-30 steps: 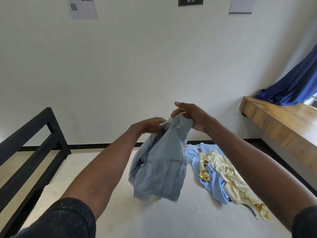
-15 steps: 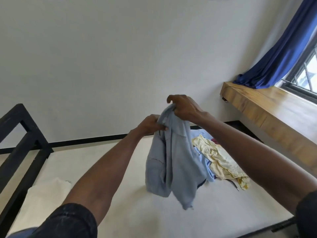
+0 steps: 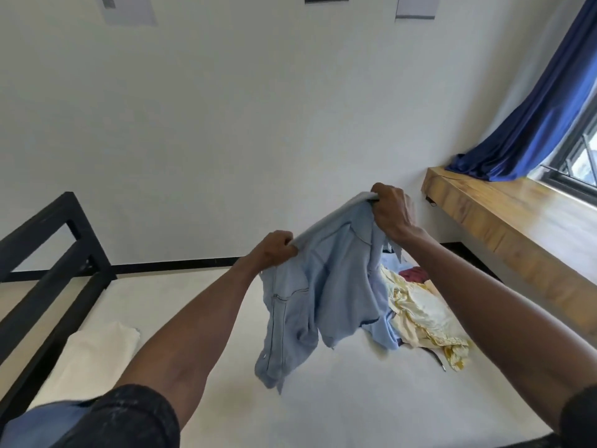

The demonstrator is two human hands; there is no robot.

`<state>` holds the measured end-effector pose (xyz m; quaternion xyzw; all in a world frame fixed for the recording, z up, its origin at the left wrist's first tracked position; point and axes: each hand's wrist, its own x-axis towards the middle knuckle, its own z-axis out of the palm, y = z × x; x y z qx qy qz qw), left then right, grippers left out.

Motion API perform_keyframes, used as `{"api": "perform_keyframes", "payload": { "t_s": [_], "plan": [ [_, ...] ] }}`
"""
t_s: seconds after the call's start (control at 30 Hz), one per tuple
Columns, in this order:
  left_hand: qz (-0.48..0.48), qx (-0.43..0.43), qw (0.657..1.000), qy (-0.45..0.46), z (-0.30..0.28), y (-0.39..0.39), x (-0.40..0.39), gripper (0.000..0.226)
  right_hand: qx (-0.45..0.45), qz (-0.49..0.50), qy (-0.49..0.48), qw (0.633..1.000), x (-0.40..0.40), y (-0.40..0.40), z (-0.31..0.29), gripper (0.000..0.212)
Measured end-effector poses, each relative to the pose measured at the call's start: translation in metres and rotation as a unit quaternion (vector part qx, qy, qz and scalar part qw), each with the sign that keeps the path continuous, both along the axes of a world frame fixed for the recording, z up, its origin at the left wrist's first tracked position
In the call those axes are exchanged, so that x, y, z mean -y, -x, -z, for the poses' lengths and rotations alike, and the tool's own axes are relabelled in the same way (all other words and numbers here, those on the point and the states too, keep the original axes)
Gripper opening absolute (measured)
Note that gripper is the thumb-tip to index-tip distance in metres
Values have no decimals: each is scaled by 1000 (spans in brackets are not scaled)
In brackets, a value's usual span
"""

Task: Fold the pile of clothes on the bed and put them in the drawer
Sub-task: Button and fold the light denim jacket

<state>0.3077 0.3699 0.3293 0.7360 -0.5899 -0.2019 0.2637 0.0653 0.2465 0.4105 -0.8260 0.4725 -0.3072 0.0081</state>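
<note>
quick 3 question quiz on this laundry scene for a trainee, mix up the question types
1. True or false: both hands grip the light blue garment along its top edge.
2. Multiple choice: where does the pale yellow garment lie? A) on the wooden ledge B) in the pile on the mattress, to the right of the held garment C) on the black bed frame
3. Short answer: which hand is held higher?

Key
1. True: the left hand and the right hand each hold the edge, and the garment hangs between them above the mattress.
2. B
3. The right hand.
</note>
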Motion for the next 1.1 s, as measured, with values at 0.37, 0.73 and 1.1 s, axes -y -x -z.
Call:
{"api": "perform_keyframes", "payload": {
  "t_s": [0.37, 0.73, 1.1],
  "plan": [
    [-330, 48, 941, 49, -58, 51, -25, 24, -156, -16, -116, 981, -2, 58, 32, 17],
    [-402, -294, 860, 112, -66, 29, -75, 19, 184, 20, -274, 944, -12, 61, 58, 26],
    [-39, -141, 989, -24, -87, 38, -92, 29, 1, -322, -419, 849, -123, -55, 96, 54]
  ]
}}
